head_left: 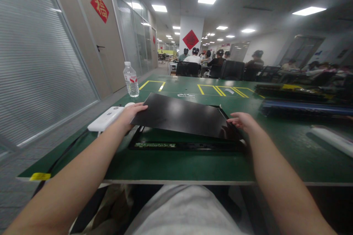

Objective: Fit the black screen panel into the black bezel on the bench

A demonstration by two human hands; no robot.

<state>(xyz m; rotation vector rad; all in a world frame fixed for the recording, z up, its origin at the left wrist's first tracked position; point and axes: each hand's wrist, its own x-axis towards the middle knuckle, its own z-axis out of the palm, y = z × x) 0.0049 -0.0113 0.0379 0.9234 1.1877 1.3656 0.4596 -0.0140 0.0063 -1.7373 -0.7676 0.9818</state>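
Frame (205,147) under 1 tilted panel (179,114) | left hand (133,113): grips panel's left edge | right hand (242,120): at panel's right (grip: can't tell)

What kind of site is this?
Looks like an open-plan office, perhaps with a workshop area: glass wall with blinds on the left, black chairs with people seated at desks ahead, and a green table marked with yellow tape up front.
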